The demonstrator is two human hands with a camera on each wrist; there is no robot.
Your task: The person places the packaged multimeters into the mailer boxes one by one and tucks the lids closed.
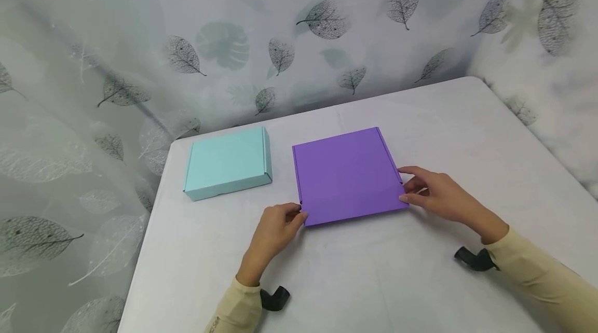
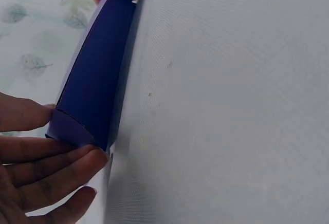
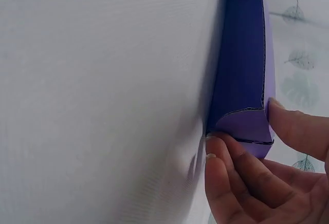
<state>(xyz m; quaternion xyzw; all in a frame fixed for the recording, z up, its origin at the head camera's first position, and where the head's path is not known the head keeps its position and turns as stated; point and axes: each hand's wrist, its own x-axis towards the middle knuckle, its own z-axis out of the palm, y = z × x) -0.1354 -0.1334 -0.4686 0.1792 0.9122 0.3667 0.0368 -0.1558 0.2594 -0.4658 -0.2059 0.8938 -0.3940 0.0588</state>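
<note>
A flat purple cardboard box [image 1: 345,172] lies on the table in the head view, its lid's front flap sticking out toward me. My left hand [image 1: 275,229] pinches the near left corner, thumb on the flap and fingers against the side. At the near right corner my right hand [image 1: 436,194] does likewise, with its index finger stretched along the box's edge. From the left wrist, the box front [image 2: 97,75] looks dark blue under the flap. A curved side tab [image 3: 247,124] shows beside the right fingers in the right wrist view. The box's inside is hidden.
A closed light teal box [image 1: 229,156] stands left of the purple one, near the table's far left corner. The white-covered table [image 1: 355,276] has a leaf-patterned curtain [image 1: 280,32] along its back and sides. Black wrist mounts [image 1: 275,298] jut out from both sleeves.
</note>
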